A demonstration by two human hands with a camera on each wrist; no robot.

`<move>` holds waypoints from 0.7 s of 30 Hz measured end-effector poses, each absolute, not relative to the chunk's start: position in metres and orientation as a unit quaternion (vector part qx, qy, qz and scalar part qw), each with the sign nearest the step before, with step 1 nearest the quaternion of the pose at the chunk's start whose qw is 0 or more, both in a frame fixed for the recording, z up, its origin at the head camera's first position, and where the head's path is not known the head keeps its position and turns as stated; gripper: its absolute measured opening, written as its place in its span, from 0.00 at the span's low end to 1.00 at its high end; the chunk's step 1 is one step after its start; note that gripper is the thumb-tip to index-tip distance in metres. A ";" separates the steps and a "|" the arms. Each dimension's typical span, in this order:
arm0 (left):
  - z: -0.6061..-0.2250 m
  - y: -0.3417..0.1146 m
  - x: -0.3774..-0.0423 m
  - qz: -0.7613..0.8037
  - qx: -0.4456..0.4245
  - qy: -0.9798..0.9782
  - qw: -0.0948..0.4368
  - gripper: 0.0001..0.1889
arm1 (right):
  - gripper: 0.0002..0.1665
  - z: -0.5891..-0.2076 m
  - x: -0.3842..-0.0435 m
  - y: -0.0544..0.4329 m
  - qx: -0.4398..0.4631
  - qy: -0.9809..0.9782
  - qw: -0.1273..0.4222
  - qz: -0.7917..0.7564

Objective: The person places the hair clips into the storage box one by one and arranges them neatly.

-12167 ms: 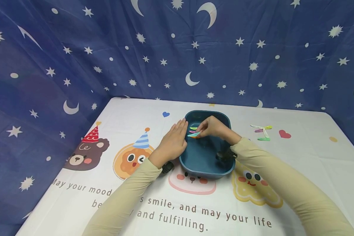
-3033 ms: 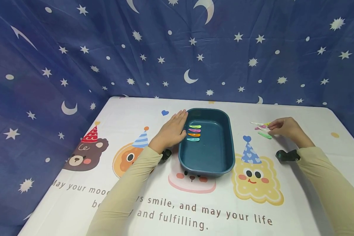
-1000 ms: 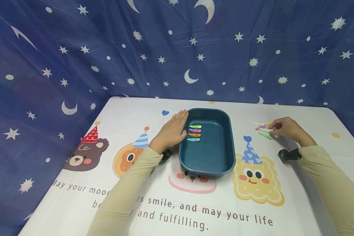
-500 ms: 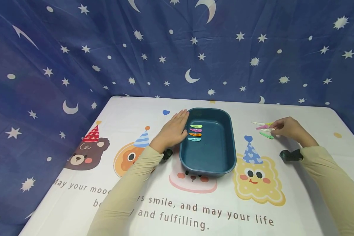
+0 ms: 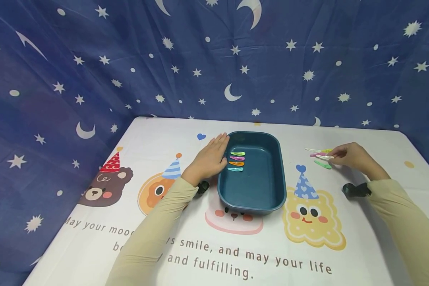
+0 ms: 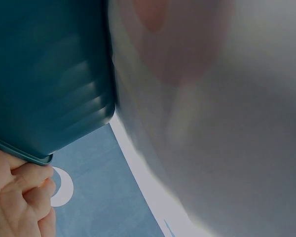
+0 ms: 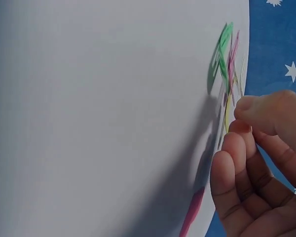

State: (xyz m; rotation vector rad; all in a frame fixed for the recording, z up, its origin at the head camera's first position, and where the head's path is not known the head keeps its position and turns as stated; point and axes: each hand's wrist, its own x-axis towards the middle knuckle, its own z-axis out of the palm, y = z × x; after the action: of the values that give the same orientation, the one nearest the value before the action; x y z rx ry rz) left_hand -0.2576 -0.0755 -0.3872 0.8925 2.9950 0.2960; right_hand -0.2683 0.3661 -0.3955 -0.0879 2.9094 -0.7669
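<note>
My left hand rests with straight fingers along the left rim of a dark teal plastic box. In the left wrist view, its fingers lie right at the box rim. On the box floor, snap hair clips form a column at the left: lime, pink-purple, orange and turquoise. To the right of the box, my right hand pinches a white hair clip by one end. Beside it lie a green clip, another white clip, and partly covered pink and yellow clips.
A white cartoon-printed cloth covers the table. Behind it hangs a dark blue star-and-moon curtain. A black wrist device juts below the right wrist, and another shows under the left wrist.
Earlier, my right hand was laying the turquoise clip in the box; then it moved to the loose clips at the right. Lately it has drawn slightly right with the white clip. The left hand stays.
</note>
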 end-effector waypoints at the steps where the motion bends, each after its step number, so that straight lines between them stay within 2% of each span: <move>1: -0.387 -0.076 -0.257 0.095 0.285 0.954 0.001 0.36 | 0.17 -0.395 -0.268 0.367 -0.031 0.964 0.065 -0.255; 10: -0.386 -0.075 -0.256 0.099 0.288 0.953 -0.002 0.35 | 0.17 -0.384 -0.261 0.369 -0.052 0.963 0.067 -0.255; 21: -0.385 -0.075 -0.255 0.099 0.283 0.954 0.005 0.35 | 0.13 -0.368 -0.255 0.364 -0.094 0.963 0.038 -0.251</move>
State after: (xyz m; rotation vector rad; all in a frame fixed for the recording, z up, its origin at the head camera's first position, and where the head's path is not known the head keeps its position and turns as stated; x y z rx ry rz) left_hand -0.2554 -0.0750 -0.3848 0.8861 2.9874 0.3096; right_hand -0.2554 0.3638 -0.3683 -0.2893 2.9539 -0.7699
